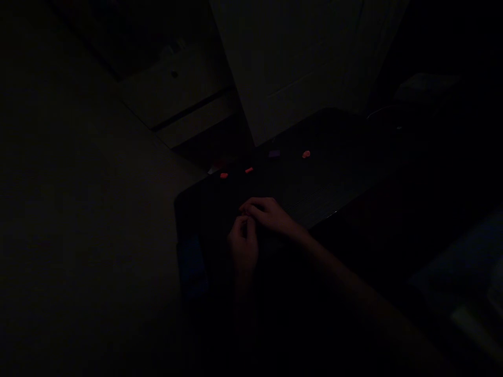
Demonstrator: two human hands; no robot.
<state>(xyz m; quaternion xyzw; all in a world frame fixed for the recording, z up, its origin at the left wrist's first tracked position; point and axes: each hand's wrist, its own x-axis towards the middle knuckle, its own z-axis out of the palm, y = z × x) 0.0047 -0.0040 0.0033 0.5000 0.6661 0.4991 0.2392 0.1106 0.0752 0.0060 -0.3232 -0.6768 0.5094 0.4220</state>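
The picture is very dark. Over a dark table, my left hand and my right hand meet at the fingertips. Both are closed in a pinch, and a small reddish bit may sit between them, too dim to name. Beyond my hands lie small orange-red pieces: a lumpy one on the left, a short stick-shaped one in the middle and a rounded one to the right. A small dark purple block rests between the last two.
A dark blue flat object is at the table's left end. Behind the table stands a large pale panel, with a drawer-like cabinet to its left. A thin pale cable shows at the far right.
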